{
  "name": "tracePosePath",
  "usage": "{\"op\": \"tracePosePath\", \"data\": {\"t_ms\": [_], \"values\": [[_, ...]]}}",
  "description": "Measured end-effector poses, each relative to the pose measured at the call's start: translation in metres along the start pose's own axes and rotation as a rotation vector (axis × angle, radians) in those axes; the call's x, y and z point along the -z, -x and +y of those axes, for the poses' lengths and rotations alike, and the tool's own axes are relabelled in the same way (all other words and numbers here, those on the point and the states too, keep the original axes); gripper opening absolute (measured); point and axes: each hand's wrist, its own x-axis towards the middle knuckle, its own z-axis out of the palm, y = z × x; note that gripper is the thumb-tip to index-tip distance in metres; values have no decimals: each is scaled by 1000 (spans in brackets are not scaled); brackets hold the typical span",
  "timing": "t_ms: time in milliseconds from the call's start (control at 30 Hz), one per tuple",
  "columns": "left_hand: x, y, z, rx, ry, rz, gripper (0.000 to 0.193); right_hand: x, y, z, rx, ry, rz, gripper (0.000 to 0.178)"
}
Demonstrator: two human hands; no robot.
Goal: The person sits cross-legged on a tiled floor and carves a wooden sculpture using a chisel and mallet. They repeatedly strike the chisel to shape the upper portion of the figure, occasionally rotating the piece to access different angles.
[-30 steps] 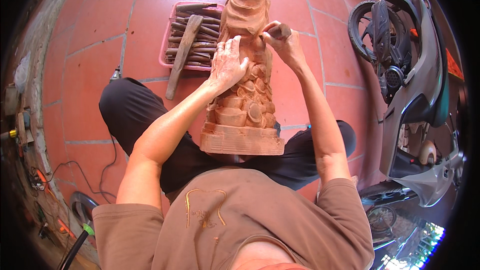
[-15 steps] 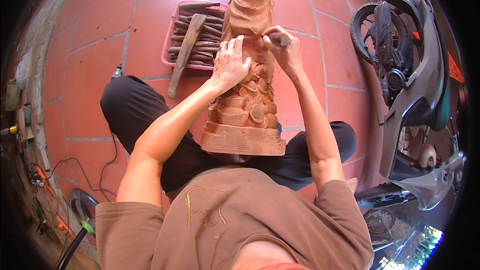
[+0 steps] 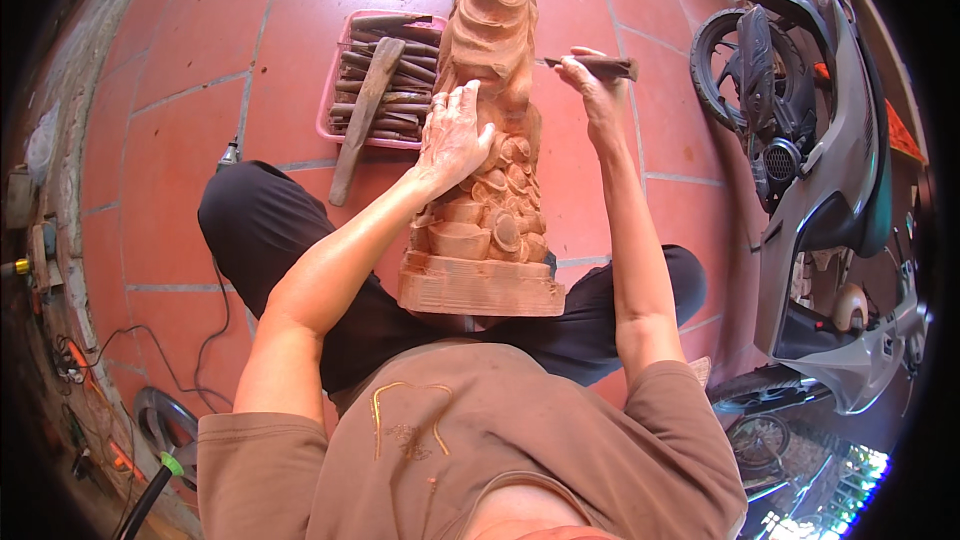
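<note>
A tall carved wooden statue [image 3: 485,220] lies stretched away from me between my legs, its flat base nearest my body. Rounded, coin-like shapes cover its lower part, and folds run across its upper part. Spread on the left side of the carving, my left hand [image 3: 455,135] rests with fingers extended. My right hand [image 3: 597,85] is off to the right of the statue, closed around a wood carving chisel [image 3: 605,67]. The chisel lies roughly level, its dark handle pointing right and its thin blade toward the carving, apart from it.
Left of the statue, a pink basket [image 3: 323,105] holds several chisels, with a long wooden stick [image 3: 368,120] laid across it. A power tool [image 3: 230,153] with a cord lies by my left knee. Along the right stands a grey motorbike [image 3: 830,200]. Red tiles [image 3: 190,230] cover the floor.
My right hand has drawn back to the right from the statue, and the chisel has turned sideways, showing its length. My left hand stays on the carving.
</note>
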Motion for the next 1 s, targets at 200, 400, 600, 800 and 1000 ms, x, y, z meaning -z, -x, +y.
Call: {"op": "tracePosePath", "data": {"t_ms": [200,400,600,800,1000], "values": [[-3,0,-4,-50,-28,29,67,-7,-56,24,89,157,-60,22],[-1,0,-1,-45,3,20,67,-14,-96,38,129,541,-107,29],[-4,-1,-4,-75,-22,64,67,-24,-93,46,173,523,-43,28],[-2,-1,-3,-72,-33,57,67,-25,-72,38,196,512,-98,25],[-1,0,-3,-62,-23,49,68,-18,-82,25,94,434,-272,27]]}}
